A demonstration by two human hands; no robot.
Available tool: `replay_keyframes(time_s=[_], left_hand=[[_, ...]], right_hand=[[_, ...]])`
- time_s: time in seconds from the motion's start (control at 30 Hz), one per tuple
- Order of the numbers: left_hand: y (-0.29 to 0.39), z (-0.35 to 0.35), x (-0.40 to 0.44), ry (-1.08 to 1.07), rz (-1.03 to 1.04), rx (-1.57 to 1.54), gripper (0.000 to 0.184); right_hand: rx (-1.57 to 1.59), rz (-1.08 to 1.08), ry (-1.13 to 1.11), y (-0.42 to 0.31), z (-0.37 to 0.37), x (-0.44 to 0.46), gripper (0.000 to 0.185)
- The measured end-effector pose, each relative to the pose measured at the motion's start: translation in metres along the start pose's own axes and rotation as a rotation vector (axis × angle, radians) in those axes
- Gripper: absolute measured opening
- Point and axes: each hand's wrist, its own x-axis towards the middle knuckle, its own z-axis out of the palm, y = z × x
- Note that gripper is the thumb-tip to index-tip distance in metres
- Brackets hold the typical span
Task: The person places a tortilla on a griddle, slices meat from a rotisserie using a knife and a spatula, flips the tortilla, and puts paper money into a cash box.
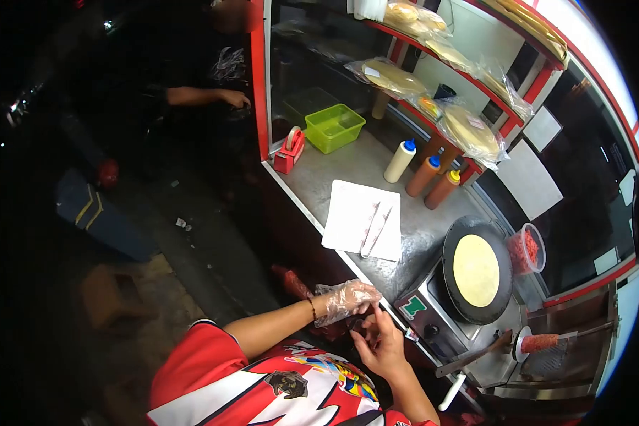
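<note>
My left hand [351, 298] wears a clear, loose plastic glove, with a dark beaded bracelet at the wrist. Its fingers point right, loosely bent, and nothing shows in them. My bare right hand [383, 346] is just below, thumb and index apart, its index fingertip close to the gloved fingers; whether they touch I cannot tell. Both hands are in front of the counter edge. Nearest on the counter are metal tongs [375, 231] on white paper [343, 213]. To the right, a pale flat tortilla [476, 271] lies on a round black griddle [453, 298] over a burner [433, 312].
Squeeze bottles [400, 162], a green basket [334, 128] and a red tape dispenser [289, 150] stand farther back. Shelves hold bagged flatbreads [468, 131]. A tub of red shreds [525, 250] and a long knife [476, 353] are at right. Another person's arm [202, 96] shows beyond the red post.
</note>
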Motion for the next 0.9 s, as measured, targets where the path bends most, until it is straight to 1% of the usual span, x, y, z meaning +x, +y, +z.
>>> replay_keyframes(time_s=[0.03,0.07,0.13,0.17,0.27,0.3,0.4,0.53,0.63,0.73,0.77,0.9], left_hand=[[-0.004,0.007,0.0,0.018,-0.013,-0.058,0.035],[-0.007,0.013,0.002,-0.052,0.034,0.015,0.037],[0.001,0.032,0.002,-0.16,-0.085,-0.02,0.037],[-0.002,0.047,0.004,-0.115,-0.145,-0.019,0.038],[-0.006,0.09,0.014,-0.162,-0.178,-0.05,0.038],[-0.008,0.105,0.018,-0.197,-0.207,-0.07,0.041],[-0.005,0.156,0.028,-0.223,-0.225,0.039,0.04],[-0.011,0.219,0.042,-0.238,-0.251,0.078,0.041],[-0.026,0.256,0.055,-0.266,-0.256,0.09,0.041],[-0.032,0.29,0.061,-0.262,-0.233,0.14,0.041],[-0.031,0.3,0.061,-0.255,-0.233,0.144,0.041],[-0.031,0.317,0.057,-0.246,-0.234,0.139,0.04]], right_hand=[[0.015,0.0,0.028,0.002,-0.008,-0.011,0.091],[-0.025,-0.005,0.054,0.0,-0.019,-0.02,0.089],[-0.068,0.052,0.103,0.003,-0.046,-0.049,0.083],[-0.107,0.105,0.137,0.001,-0.06,-0.066,0.079],[-0.17,0.232,0.27,-0.006,-0.107,-0.118,0.067],[-0.183,0.243,0.318,-0.004,-0.121,-0.139,0.065],[-0.21,0.323,0.445,-0.004,-0.158,-0.202,0.059],[-0.15,0.368,0.612,0.007,-0.183,-0.271,0.052],[-0.124,0.391,0.652,0.017,-0.187,-0.297,0.05],[-0.11,0.364,0.581,0.019,-0.193,-0.312,0.05],[-0.066,0.428,0.519,0.013,-0.2,-0.317,0.046],[-0.1,0.434,0.477,0.012,-0.218,-0.335,0.046]])
